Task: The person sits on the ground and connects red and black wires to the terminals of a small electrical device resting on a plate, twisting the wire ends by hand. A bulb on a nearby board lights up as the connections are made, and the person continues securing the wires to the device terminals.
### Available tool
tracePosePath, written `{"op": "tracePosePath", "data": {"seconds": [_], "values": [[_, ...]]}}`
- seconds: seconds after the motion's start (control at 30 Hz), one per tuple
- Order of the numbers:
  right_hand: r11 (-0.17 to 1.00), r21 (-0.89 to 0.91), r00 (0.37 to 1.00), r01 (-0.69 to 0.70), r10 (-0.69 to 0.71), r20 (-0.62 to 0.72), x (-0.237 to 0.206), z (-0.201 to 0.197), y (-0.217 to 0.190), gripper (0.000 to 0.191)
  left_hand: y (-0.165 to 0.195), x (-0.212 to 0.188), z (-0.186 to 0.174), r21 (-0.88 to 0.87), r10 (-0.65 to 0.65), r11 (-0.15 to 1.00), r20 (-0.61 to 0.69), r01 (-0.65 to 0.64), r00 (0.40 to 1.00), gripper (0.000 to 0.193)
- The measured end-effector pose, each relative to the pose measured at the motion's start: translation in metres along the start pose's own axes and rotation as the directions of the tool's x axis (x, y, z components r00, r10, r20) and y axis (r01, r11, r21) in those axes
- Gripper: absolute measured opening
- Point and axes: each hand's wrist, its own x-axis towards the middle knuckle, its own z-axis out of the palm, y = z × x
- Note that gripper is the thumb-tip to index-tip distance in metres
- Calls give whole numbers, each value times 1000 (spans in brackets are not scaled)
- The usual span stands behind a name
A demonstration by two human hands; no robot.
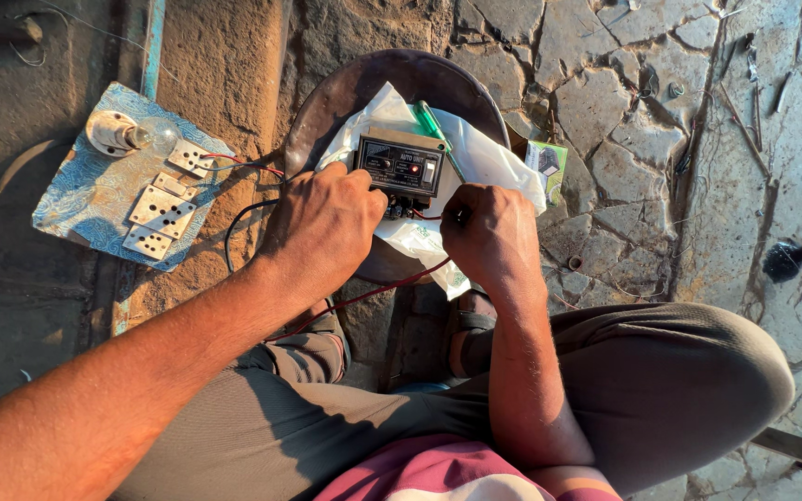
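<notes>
**Both hands at the black control box**

Your left hand (325, 225) rests just left of the black control box (401, 165) at centre frame, fingers curled against its lower left corner. Your right hand (488, 230) sits just below the box's right side, fingers pinched together on a red wire (392, 288). The box lies on a white plastic bag (489, 160) atop a round metal pan (401, 70).
</notes>
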Motion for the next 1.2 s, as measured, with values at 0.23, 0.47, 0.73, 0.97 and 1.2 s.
{"op": "tracePosePath", "data": {"seconds": [0.23,0.47,0.73,0.97,1.2], "values": [[1000,-7,1000,3,-3,-11,0,-2,-4,7,0,0,1,21,2,1000,-11,-2,1000,15],[997,51,998,-66,67,-21,-8,-9,-9,9,0,-1,-2,15,12,1000,-24,-12,1000,16],[973,172,987,-154,159,-17,-46,-35,-24,13,-3,-6,-13,-35,0,999,-20,0,1000,18],[704,627,916,-334,399,41,-57,-38,-22,12,-1,-12,-26,-55,-33,998,-67,29,997,19],[583,782,973,-218,194,127,-59,-34,5,21,-1,-22,-38,-109,-47,993,-109,35,993,20]]}}
